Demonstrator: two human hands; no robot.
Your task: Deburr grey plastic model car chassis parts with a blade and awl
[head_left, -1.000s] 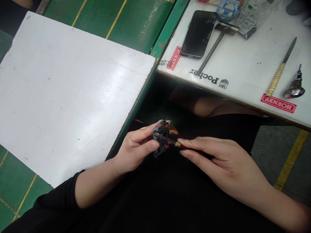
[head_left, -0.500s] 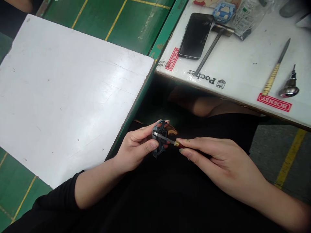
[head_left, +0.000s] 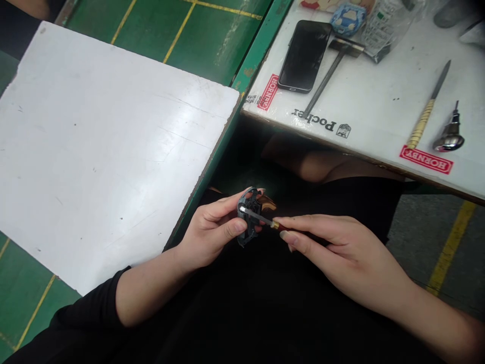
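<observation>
My left hand [head_left: 212, 230] is closed around a small dark plastic part [head_left: 250, 222], held over my lap below the table edge. My right hand [head_left: 341, 253] pinches a thin tool [head_left: 261, 219] with a metal blade, a brass collar and a reddish handle. The blade lies across the dark part. Most of the handle is hidden under my fingers.
A white board [head_left: 106, 146] lies on the green table [head_left: 212, 35] to the left. On the white box [head_left: 379, 101] at the right lie a black phone [head_left: 305, 55], a small hammer [head_left: 333, 68], a file with a pale handle [head_left: 426, 111] and a metal-knobbed tool [head_left: 450, 136].
The tool's blade has slid a little to the left across the dark part. Both hands stay in nearly the same place.
</observation>
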